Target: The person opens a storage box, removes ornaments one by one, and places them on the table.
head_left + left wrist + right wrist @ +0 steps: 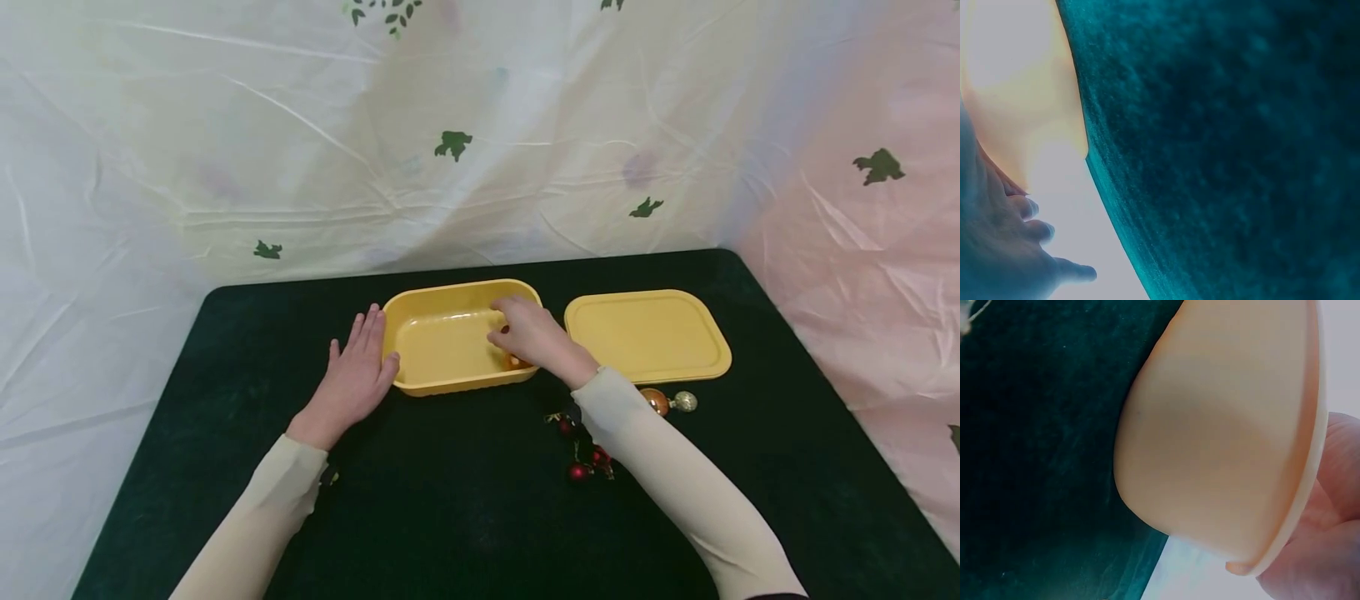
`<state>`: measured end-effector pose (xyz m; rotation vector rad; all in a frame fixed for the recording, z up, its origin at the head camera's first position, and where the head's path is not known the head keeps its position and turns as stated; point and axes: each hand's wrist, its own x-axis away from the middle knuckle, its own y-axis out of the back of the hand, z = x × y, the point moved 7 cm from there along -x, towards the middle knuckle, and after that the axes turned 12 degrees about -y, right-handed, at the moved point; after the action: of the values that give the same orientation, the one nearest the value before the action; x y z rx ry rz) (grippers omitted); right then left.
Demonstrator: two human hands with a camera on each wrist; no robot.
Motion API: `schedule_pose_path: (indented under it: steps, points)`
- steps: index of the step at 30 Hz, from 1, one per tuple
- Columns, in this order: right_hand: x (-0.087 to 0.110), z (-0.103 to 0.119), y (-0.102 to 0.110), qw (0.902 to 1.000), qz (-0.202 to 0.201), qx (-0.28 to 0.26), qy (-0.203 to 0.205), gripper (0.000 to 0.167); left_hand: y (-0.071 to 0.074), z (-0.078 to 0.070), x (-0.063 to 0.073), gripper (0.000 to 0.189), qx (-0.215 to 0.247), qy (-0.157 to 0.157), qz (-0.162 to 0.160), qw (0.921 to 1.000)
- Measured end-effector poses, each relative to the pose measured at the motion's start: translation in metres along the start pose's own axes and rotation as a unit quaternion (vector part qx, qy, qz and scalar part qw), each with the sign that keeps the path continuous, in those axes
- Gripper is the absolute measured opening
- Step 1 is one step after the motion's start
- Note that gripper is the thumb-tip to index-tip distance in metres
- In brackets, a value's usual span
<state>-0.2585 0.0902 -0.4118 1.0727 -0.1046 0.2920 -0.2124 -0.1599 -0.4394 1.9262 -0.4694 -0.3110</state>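
A yellow plastic container [442, 337] stands uncovered on the dark green table. My left hand [356, 375] lies along its left end, fingers straight and the thumb touching the rim. Over the container's right end, my right hand [528, 332] reaches inside, with thumb and forefinger parted and a gap between them. Below that hand an orange ornament [513, 362] sits on the container floor, partly hidden. In the right wrist view the container's outer wall [1210, 437] covers most of the right hand [1329, 525]. The left wrist view shows the left hand [1010, 231] beside an overexposed pale wall.
A yellow lid [648, 337] lies flat to the container's right. Near the right forearm are small red baubles [578, 472], an orange bauble [656, 402] and a glittery pale-gold bauble [685, 402]. Something small [333, 477] shows by the left sleeve. A printed cloth hangs behind the table.
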Motion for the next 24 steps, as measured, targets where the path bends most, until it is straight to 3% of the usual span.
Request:
schedule_pose_path:
  steps: [19, 24]
  points:
    - [-0.009, 0.005, -0.012, 0.998, 0.057, 0.025, 0.005, 0.04, 0.0, 0.0, 0.0, 0.075, 0.002, -0.002, -0.003, 1.0]
    - [-0.01, 0.005, -0.016, 0.9974, 0.066, 0.028, 0.008, 0.03, -0.001, 0.001, 0.001, 0.075, 0.005, 0.0, -0.002, 1.0]
